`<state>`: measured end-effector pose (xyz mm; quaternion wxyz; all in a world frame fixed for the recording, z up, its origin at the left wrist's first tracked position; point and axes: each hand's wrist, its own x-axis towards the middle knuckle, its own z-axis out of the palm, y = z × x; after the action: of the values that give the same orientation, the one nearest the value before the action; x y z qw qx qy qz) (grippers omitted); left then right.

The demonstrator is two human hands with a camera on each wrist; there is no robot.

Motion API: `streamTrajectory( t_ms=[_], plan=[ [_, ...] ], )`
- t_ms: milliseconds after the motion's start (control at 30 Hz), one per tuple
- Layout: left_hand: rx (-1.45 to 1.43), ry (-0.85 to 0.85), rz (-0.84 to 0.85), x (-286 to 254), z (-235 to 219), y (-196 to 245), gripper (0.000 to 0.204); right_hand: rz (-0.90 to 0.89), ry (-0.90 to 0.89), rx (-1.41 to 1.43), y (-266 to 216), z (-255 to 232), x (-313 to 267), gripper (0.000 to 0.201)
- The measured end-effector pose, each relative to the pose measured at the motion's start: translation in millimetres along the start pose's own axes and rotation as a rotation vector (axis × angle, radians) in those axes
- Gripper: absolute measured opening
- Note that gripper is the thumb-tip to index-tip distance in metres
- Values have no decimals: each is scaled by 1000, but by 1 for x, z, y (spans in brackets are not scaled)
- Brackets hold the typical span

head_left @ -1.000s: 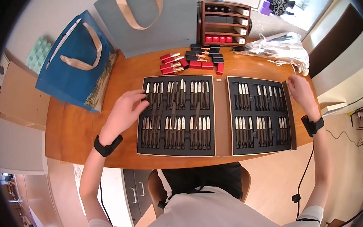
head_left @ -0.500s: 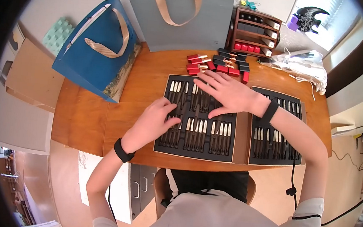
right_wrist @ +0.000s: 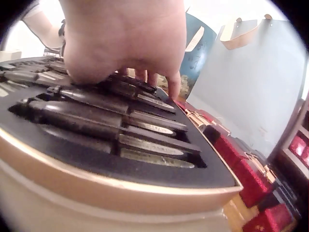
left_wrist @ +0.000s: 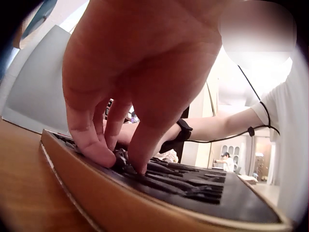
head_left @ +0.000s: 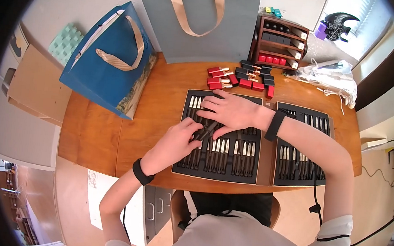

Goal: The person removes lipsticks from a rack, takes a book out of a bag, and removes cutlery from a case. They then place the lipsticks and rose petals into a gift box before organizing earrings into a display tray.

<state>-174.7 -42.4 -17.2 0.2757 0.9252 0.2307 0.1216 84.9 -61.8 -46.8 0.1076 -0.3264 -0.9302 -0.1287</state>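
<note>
Dark-handled pieces with pale, pointed tips fill the left tray (head_left: 215,176) in rows. My left hand (head_left: 169,146) pinches a dark piece between thumb and fingers in the left wrist view, low over that tray's left half. Across the tray's upper middle, my right hand (head_left: 237,112) lies palm down with fingers spread, its thumb close beside dark pieces (head_left: 209,129) lying at a slant between the hands. The right wrist view shows several dark pieces (right_wrist: 77,118) beneath and beside the palm, which hides what its fingertips touch.
The right tray (head_left: 299,179) holds more such pieces, partly behind my right forearm. Red cases (head_left: 219,81) and black ones (head_left: 269,80) lie beyond the trays, near a wooden rack (head_left: 282,39). A blue bag (head_left: 104,69), a grey bag (head_left: 204,26) and a clear-wrapped bundle (head_left: 332,78) stand around.
My right hand has come from the right tray's far edge leftward over the left tray. My left hand has moved inward from the left tray's edge and now pinches a dark piece.
</note>
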Motion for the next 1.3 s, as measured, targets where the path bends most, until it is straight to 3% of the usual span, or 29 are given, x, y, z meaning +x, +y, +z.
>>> streamTrajectory(
  t_ms=[200,300,400,700,900,1033,1200,1300],
  plan=[
    [102,12,85,2,2,-9,28,47,-127,1,-15,-4,-7,54],
    [104,-67,11,3,-3,1,24,79,-159,-14,-25,-6,-15,45],
    [151,-64,83,2,-3,3,22,64,-68,25,-29,-4,-21,35],
    [263,-20,118,-1,2,5,17,35,-96,-26,-29,-3,-17,17],
    [261,133,110,4,1,7,18,191,-137,52,-26,-18,-20,15],
    [150,213,87,13,-3,12,19,282,13,180,-21,-29,-21,19],
    [131,298,124,25,-10,14,18,348,39,281,-23,-38,-15,24],
    [-76,318,41,31,-8,22,23,459,-15,452,-26,-46,-10,28]
  ],
)
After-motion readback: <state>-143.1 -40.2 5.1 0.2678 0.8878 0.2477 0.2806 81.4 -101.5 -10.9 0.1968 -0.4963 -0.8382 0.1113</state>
